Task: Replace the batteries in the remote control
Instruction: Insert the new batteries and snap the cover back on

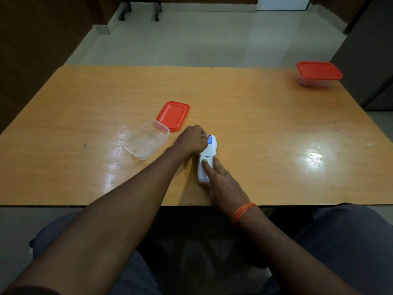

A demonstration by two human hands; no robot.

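A white remote control (209,149) lies face down on the wooden table (255,116), near the front edge. It shows a blue label on its far half and the battery cover (204,171) on its near half. My left hand (191,140) grips the remote's far end from the left side. My right hand (223,182) rests along the remote's near end, with the thumb pressed flat on the battery cover. No loose batteries are visible.
A clear plastic box (146,139) stands open and empty left of the remote, its red lid (174,115) lying behind it. A second clear box with a red lid on it (319,73) stands at the table's far right corner.
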